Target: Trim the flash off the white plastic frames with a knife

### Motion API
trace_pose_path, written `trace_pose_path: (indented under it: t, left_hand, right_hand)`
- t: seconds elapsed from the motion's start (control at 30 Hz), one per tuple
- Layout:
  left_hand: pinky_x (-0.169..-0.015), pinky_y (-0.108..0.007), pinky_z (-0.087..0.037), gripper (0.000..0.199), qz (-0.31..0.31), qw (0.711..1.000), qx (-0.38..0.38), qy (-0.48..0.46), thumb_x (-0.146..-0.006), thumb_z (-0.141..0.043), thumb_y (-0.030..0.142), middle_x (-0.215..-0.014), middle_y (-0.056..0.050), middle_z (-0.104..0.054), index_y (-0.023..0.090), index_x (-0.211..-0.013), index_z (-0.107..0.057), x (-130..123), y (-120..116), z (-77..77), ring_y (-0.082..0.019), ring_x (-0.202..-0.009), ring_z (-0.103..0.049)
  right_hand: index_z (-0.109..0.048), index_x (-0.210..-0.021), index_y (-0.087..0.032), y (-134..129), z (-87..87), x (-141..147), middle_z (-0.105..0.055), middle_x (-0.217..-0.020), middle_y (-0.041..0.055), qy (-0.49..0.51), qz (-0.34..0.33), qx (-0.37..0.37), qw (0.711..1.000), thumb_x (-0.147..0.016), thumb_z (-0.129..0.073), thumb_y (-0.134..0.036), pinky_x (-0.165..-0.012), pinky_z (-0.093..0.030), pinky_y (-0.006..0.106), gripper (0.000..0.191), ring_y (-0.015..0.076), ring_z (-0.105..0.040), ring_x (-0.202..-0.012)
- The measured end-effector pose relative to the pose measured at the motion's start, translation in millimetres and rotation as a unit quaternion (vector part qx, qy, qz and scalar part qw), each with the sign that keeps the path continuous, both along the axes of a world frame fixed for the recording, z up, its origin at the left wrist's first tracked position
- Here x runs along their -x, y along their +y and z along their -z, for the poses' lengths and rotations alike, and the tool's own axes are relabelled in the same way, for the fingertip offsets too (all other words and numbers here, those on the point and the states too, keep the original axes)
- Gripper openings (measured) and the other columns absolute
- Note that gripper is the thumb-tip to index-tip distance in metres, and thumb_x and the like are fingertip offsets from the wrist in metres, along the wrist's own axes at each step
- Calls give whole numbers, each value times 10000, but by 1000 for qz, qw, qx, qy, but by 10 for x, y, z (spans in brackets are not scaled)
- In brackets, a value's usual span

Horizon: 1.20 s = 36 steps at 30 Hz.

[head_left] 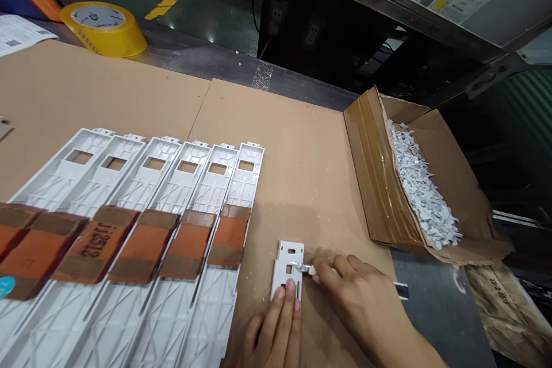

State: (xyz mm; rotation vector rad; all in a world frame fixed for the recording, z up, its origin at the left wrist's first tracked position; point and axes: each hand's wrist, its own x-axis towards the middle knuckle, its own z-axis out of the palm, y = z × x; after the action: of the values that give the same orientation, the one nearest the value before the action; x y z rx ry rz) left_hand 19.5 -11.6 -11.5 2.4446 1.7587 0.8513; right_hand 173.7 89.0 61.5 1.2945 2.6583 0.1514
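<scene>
A small white moulded plastic plate (287,269) lies flat on the brown cardboard sheet (310,184), with slots and square openings through it. My left hand (271,328) holds it down with the fingertips on its lower edge. My right hand (360,305) grips a small trimming knife (307,268) with a pale handle. Its metal blade touches the plate's right part near the middle. The fingers of my right hand hide most of the handle. To the left of my hands lie several long white plastic panels (215,184).
Bands of brown-orange tape (228,236) cross the panels. At the right, an open cardboard box (431,184) holds white plastic scraps. A yellow tape roll (103,29) and papers lie beyond the sheet, whose far edge meets a dark metal surface.
</scene>
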Motion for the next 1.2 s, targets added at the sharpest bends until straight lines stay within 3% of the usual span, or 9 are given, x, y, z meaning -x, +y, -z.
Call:
trace_pose_path:
  t: [0.23,0.37,0.57,0.87,1.2]
  left_hand:
    - [-796,-313,-361,346,-4,1000,-3,-4,-832,-366,115,-1114,-61,-674,140,-1034,-646,-2,37,-48,-170,-1124,-519]
    - [-766,-316,-366,331,-20,999,-20,-25,-858,-352,133,-1071,-66,-690,126,-984,-658,-22,66,-75,-168,-1073,-550]
    - [-753,-320,-369,330,-24,999,-23,-24,-874,-343,132,-1063,-65,-692,122,-984,-654,-40,71,-67,-164,-1049,-566]
    - [-740,-314,-368,297,-26,999,-24,-29,-857,-385,120,-1063,-69,-690,125,-987,-653,-34,76,-73,-156,-1050,-565]
    - [-748,-323,-371,328,-21,999,-9,-35,-862,-361,155,-1091,-76,-680,123,-1023,-645,-21,66,-67,-164,-1063,-565]
  right_hand:
    - [-615,-929,-240,3,10,-4,-624,-672,20,-12,6,5,1000,-843,-498,-210,-478,-324,290,148,194,-592,-548]
    - [-617,-942,-251,13,-4,5,-639,-700,8,-35,15,27,999,-756,-642,-221,-477,-326,282,190,193,-602,-564]
    - [-615,-846,-227,76,-53,36,-620,-657,9,-36,-5,16,999,-743,-680,-250,-473,-310,285,124,189,-587,-537]
    - [-610,-752,-224,499,-232,114,-631,-627,20,-53,-78,102,990,-791,-656,-209,-482,-232,277,62,176,-567,-556]
    - [-658,-722,-208,893,-402,315,-631,-654,30,-88,-171,190,963,-760,-665,-123,-528,-252,308,93,174,-563,-628]
